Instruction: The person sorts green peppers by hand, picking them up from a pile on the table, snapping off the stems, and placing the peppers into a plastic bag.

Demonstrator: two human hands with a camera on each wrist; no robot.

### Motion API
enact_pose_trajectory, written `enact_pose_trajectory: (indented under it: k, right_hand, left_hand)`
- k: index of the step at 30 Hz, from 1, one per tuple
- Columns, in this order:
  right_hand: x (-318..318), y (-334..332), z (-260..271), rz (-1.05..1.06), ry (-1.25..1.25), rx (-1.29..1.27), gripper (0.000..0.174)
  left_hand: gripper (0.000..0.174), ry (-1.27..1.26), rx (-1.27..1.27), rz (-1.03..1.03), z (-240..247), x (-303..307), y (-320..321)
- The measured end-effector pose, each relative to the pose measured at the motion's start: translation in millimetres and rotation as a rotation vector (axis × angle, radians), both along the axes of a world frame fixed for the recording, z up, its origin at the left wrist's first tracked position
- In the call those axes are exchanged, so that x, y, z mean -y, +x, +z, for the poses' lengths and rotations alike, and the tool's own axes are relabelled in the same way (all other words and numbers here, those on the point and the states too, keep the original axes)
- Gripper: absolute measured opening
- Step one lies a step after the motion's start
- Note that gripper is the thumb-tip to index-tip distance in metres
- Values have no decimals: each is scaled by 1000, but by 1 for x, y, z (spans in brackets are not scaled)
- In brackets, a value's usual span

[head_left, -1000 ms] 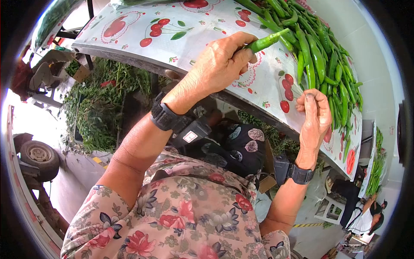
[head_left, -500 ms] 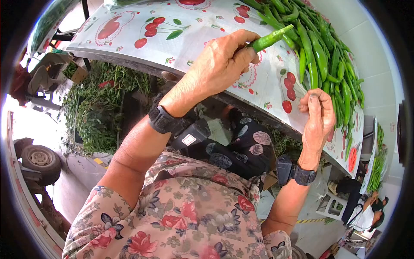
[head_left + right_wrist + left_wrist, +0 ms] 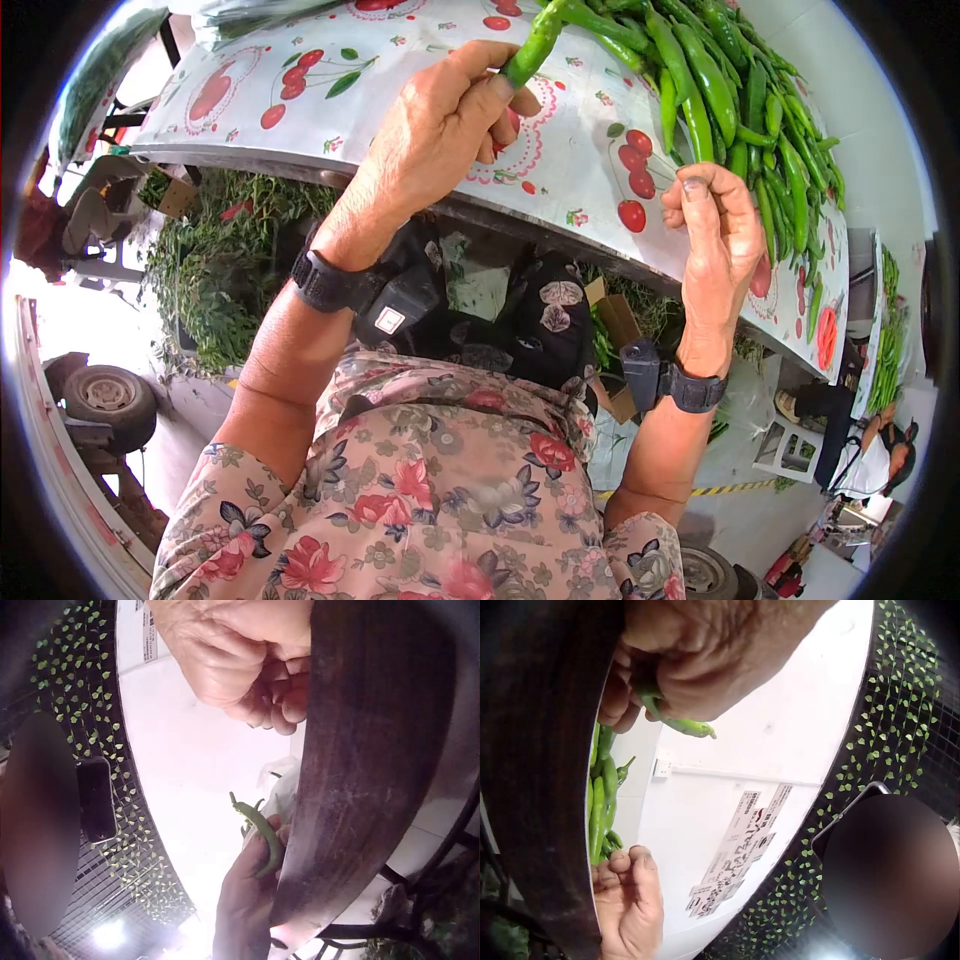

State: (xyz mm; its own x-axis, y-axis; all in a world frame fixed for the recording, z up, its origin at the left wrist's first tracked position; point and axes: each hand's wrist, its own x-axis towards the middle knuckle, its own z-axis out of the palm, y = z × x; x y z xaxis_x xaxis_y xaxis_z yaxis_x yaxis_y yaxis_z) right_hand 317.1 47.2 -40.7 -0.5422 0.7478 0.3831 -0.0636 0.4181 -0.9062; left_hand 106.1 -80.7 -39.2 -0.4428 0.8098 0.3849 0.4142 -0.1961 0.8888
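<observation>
In the head view my left hand [image 3: 435,125] grips a green chili pepper [image 3: 535,45] over the near edge of the table, its tip end sticking out past the thumb and fingers. The left wrist view shows the pepper curving out from under the fist. My right hand [image 3: 715,225] is beside the big pile of green chili peppers [image 3: 740,100], its fingers curled and the thumb laid against the index fingertip. Nothing shows between those fingertips, and the right wrist view [image 3: 232,652] shows curled fingers too.
A cherry-print cloth [image 3: 390,80] covers the table, with a red item [image 3: 827,338] at its right end. Leafy cuttings [image 3: 230,260] lie below on the left, near a wheel [image 3: 105,395]. A seated person [image 3: 870,460] is at the right, near another table holding greens [image 3: 885,330].
The left hand has shifted left and up in the view with the pepper, which now points more steeply upward. The right hand has moved slightly up, its fingers still curled. The whole view shifted somewhat.
</observation>
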Motion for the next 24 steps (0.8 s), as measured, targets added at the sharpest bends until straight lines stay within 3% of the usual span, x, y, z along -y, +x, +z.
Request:
enact_pose_trajectory:
  k: [5,8,11,15,24]
  right_hand:
    - [-10,14,3,157,-179,-85,14]
    - [-17,47,20,40,-80,-133,16]
    - [-31,83,27,100,-113,-265,19]
    - [-30,96,18,-24,-137,-179,17]
    - [-29,90,23,-22,-94,-7,15]
  left_hand:
    - [28,-56,72,-21,2,-1,-1]
    - [31,14,54,-29,-8,-2,-5]
    - [31,9,50,-30,-7,-3,-3]
    - [31,17,52,-55,-12,-4,-10]
    - [26,-58,113,-74,0,-4,-7]
